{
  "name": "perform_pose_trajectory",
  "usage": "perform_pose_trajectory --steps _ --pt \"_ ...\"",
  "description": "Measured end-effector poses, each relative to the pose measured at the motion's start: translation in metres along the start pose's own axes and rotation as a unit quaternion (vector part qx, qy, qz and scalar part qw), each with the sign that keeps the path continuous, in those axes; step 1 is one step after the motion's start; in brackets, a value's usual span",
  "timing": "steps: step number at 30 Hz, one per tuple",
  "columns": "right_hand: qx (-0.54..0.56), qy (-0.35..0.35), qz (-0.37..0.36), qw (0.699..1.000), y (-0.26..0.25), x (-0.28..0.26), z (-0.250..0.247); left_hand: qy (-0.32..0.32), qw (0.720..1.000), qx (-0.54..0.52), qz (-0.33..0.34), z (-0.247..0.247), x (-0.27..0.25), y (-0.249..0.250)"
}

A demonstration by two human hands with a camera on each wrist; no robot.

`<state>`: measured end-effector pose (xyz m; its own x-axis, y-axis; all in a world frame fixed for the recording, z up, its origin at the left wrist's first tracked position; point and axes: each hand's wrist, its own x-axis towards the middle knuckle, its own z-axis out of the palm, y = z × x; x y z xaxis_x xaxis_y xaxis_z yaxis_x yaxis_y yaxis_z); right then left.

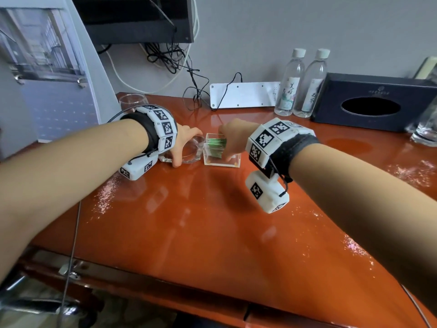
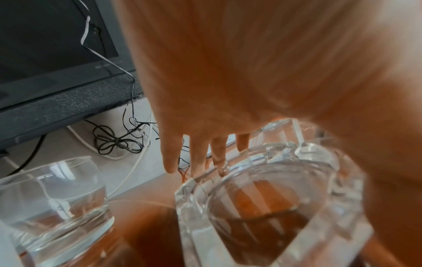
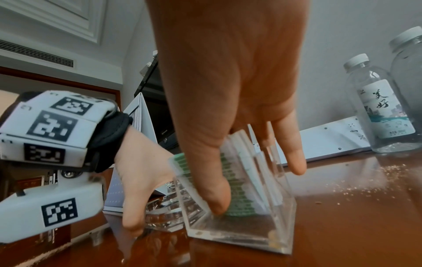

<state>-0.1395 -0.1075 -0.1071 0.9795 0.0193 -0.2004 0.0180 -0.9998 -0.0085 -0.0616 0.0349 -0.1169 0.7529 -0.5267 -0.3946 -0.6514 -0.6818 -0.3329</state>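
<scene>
On the glossy orange desk [image 1: 212, 221] a heavy glass ashtray [image 1: 191, 155] sits beside a clear acrylic box [image 1: 222, 160] of green-and-white packets [image 1: 216, 144]. My left hand [image 1: 186, 147] spans the ashtray [image 2: 262, 207], its fingers [image 2: 198, 155] on the far rim and the thumb on the near side. My right hand [image 1: 227, 147] reaches into the box [image 3: 239, 233] and pinches the packets [image 3: 237, 189], with the thumb in front and the fingers behind. The ashtray [image 3: 164, 216] touches the box's left wall.
A drinking glass [image 1: 132, 100] stands behind my left wrist. Along the back are a white panel [image 1: 243, 94], two water bottles [image 1: 289, 84], a dark tissue box [image 1: 371, 102] and another glass [image 1: 425, 131]. A screen [image 1: 134, 17] and tangled cables [image 1: 170, 55] hang above.
</scene>
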Motion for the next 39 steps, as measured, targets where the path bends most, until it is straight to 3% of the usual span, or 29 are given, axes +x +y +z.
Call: perform_pose_trajectory --steps 14,25,32,39 --pt "0.046 0.081 0.047 0.995 0.051 -0.026 0.0 0.028 0.996 0.077 -0.02 -0.018 0.005 0.013" --pt "0.061 0.119 0.131 0.982 0.111 -0.038 -0.01 0.138 0.988 0.066 0.018 -0.09 0.035 0.053" --pt "0.085 0.148 0.176 0.969 0.143 -0.014 -0.028 0.133 0.99 0.042 0.031 -0.115 0.074 0.066" --pt "0.068 0.16 0.19 0.966 0.149 0.029 -0.049 0.136 0.99 0.024 -0.001 -0.118 0.131 0.043"
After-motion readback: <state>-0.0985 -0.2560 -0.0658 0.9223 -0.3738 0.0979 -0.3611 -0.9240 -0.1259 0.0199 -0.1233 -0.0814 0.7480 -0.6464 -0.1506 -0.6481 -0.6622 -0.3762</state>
